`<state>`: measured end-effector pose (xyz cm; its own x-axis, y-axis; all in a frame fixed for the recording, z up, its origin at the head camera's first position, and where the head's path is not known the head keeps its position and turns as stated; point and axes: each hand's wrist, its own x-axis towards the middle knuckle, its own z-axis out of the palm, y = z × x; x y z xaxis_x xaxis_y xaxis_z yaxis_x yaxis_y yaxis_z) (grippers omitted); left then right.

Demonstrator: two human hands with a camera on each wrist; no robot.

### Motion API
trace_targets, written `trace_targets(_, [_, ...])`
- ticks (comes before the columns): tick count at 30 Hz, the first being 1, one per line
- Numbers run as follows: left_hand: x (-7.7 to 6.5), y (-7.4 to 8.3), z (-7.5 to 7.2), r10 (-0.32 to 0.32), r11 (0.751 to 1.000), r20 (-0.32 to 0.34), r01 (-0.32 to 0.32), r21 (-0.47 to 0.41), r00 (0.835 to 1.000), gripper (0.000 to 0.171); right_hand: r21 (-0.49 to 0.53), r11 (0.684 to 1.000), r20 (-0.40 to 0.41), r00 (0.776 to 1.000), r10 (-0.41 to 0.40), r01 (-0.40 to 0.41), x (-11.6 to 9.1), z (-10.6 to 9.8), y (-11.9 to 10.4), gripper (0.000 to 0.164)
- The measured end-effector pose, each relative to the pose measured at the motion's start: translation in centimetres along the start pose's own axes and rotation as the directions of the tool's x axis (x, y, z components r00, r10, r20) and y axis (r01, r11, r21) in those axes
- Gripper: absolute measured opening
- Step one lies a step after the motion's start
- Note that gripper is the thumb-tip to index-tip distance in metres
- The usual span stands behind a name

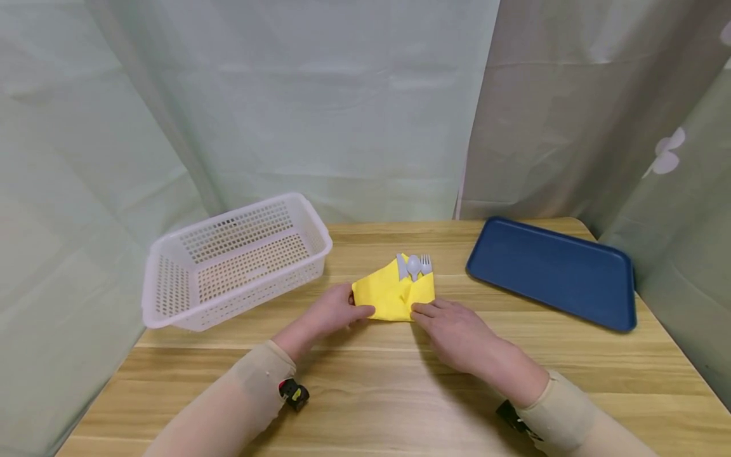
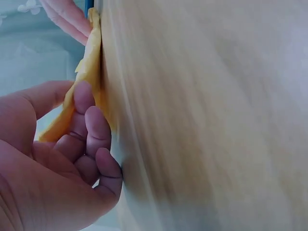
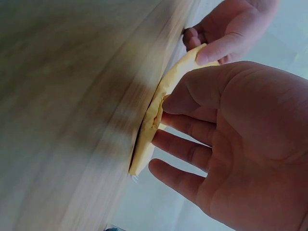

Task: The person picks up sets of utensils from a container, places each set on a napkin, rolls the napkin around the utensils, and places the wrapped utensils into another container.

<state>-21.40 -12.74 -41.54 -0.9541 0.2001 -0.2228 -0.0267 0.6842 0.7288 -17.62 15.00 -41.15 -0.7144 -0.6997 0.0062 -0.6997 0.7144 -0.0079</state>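
A folded yellow napkin [image 1: 385, 295] lies on the table in the head view. A grey knife [image 1: 401, 266], spoon [image 1: 414, 266] and fork [image 1: 426, 264] stick out of its upper right part, their lower ends hidden in the cloth. My left hand [image 1: 337, 309] pinches the napkin's left corner, thumb on top and fingers curled beneath, as the left wrist view shows. At the lower right, my right hand [image 1: 457, 333] rests its fingertips on the folded cloth. In the right wrist view its fingers [image 3: 180, 147] are fairly straight, with the thumb against the napkin's near edge.
A white perforated plastic basket [image 1: 251, 289] stands at the back left of the wooden table [image 1: 365, 406]. At the back right lies a dark blue tray [image 1: 554, 273]. Pale curtains [image 1: 320, 108] hang behind the table and at both sides.
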Motion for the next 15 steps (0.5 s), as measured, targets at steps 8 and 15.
trace_targets(8, [-0.2, 0.6, 0.2, 0.003, 0.999, 0.048, -0.005, 0.038, 0.999, 0.026, -0.004, 1.000, 0.001, 1.000, -0.008, 0.008, -0.1, -0.1, 0.0, 0.049])
trace_targets(15, [-0.1, 1.5, 0.4, 0.094, 0.992, 0.035, -0.096, 0.078, 0.995, 0.028, 0.009, 1.000, -0.001, 1.000, -0.008, 0.008, -0.1, 0.0, 0.0, 0.053])
